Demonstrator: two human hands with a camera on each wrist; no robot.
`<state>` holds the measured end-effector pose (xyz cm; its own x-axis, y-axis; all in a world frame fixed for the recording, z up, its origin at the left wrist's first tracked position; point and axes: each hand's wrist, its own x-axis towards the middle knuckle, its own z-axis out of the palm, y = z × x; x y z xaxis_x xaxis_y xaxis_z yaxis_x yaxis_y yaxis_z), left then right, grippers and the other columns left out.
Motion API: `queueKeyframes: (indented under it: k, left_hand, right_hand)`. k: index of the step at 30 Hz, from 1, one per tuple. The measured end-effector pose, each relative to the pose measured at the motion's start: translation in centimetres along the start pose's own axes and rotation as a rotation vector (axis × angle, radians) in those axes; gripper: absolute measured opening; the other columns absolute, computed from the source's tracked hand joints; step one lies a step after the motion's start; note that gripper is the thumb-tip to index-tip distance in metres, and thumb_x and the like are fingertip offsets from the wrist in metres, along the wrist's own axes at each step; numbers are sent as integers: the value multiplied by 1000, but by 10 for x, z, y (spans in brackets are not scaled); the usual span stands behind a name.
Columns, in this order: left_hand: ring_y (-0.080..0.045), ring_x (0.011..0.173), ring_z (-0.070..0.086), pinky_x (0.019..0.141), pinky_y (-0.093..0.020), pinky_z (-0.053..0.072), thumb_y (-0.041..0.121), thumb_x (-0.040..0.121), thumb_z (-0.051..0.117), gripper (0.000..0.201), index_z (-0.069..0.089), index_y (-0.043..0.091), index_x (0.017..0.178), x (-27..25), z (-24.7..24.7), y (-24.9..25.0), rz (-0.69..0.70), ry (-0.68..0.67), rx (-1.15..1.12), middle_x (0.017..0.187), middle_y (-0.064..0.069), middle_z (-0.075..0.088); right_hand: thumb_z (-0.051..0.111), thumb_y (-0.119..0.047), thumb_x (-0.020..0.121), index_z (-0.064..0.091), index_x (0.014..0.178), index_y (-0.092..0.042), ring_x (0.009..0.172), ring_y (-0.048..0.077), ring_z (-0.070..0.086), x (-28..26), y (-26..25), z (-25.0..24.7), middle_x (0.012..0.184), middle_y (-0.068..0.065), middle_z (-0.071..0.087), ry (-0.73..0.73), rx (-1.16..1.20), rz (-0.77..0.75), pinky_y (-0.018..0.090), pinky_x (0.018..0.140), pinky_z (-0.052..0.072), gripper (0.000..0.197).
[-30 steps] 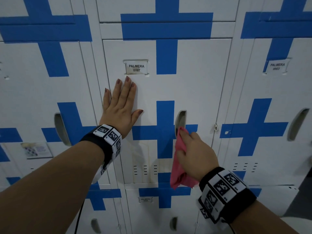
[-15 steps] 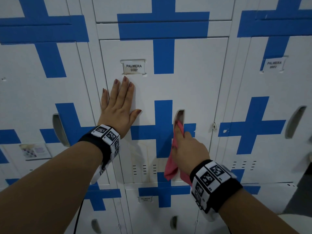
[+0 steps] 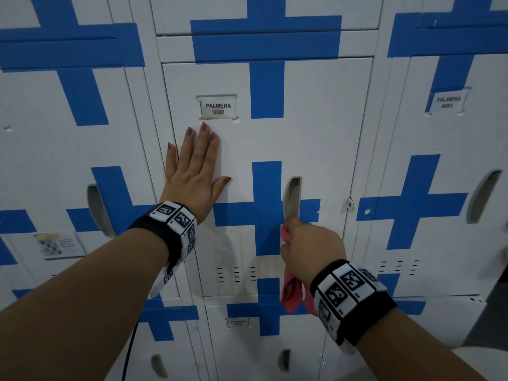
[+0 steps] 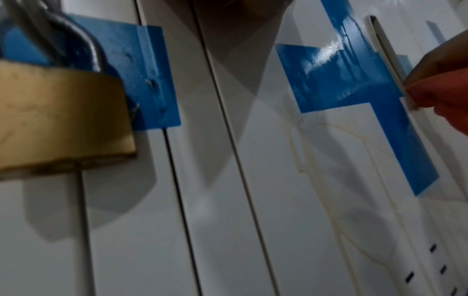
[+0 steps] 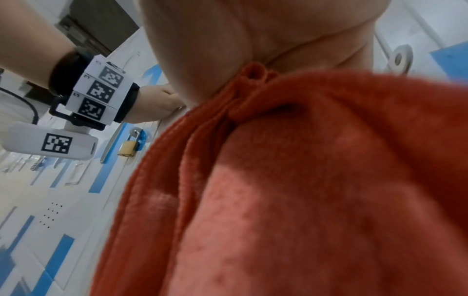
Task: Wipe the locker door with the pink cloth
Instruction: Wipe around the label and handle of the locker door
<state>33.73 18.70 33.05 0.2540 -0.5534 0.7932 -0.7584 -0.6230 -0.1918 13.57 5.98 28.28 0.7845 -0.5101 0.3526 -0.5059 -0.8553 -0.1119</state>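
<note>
the right hand [image 3: 312, 250] is clenching the pink cloth [image 3: 292, 294] just below the door [image 3: 316, 133] handle [image 3: 292, 196]; soft and light, it seems best bunched. the left hand [image 3: 193, 174] is pressing flat, fingers straight, on the door.

left hand [image 3: 193, 171] flat, fingers straight, right hand [image 3: 310, 247] fisted, both arms outstretched

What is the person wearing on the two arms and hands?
Both forearms are bare, without sleeves. Each wrist has a black band carrying white blocks printed with black square markers. A white camera housing with one more marker hangs under the left wrist, and a black cable runs from it. The left hand has dark-painted nails.
</note>
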Motion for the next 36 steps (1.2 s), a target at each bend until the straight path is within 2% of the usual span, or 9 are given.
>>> queueKeyframes:
  k: [4,12,18,20,22,24,26,30,36]
  left_hand:
    - [-16,141,-23,115,-44,-10,53,95,17,70,-12,18,148,1,0,0,4,6,-3,154,2,-18]
    - [-16,141,-23,115,-44,-11,52,95,19,70,-9,16,148,0,1,0,7,24,-1,155,2,-16]
    - [-16,141,-23,115,-43,-11,52,95,19,71,-9,16,149,0,1,0,-2,21,8,154,3,-17]
    - [-15,141,-23,115,-42,-12,52,94,18,71,-9,16,148,0,1,1,-5,20,9,154,3,-17]
    - [-16,141,-23,115,-42,-13,52,94,18,70,-10,17,148,0,1,1,-5,21,10,154,3,-18]
    - [-16,141,-23,115,-42,-13,52,95,18,70,-10,17,148,0,1,1,-2,24,9,154,3,-18]
    - [-16,141,-23,115,-42,-12,52,95,18,70,-11,17,148,0,2,0,-2,25,12,154,3,-19]
    - [-16,141,-23,115,-43,-11,52,95,17,70,-11,18,148,0,1,0,-1,23,11,154,3,-18]
    - [-16,141,-23,115,-43,-11,52,95,18,70,-10,17,148,0,2,1,-1,25,9,154,3,-18]
  right_hand:
    - [45,-24,87,51,107,-14,62,19,45,4,-3,-3,69,-5,43,18,-12,-1,27,54,31,23]
    - [39,-34,90,45,125,-27,80,14,54,-18,13,14,94,-7,56,135,401,5,29,69,44,35]
    - [40,-22,89,32,144,-25,105,16,40,0,20,13,116,1,41,461,493,-99,35,92,45,55]
    - [37,-26,90,26,147,-22,124,22,35,7,22,7,137,6,36,554,438,-95,43,102,39,59]
    - [50,-24,87,10,150,-16,142,27,11,15,26,5,156,7,12,511,322,-83,48,113,24,75]
    - [61,-22,83,-8,149,-13,143,24,-12,22,25,7,157,5,-14,430,207,-88,46,116,12,96]
    - [51,-25,91,-20,145,-15,140,21,-22,27,20,11,153,3,-25,410,150,-109,44,116,4,90]
    - [53,-19,89,-23,143,-16,139,21,-24,33,16,16,150,0,-30,381,92,-149,39,112,-7,94]
    - [58,-6,80,-8,149,-16,143,25,-11,35,23,17,156,-2,-13,417,4,-216,45,113,0,96]
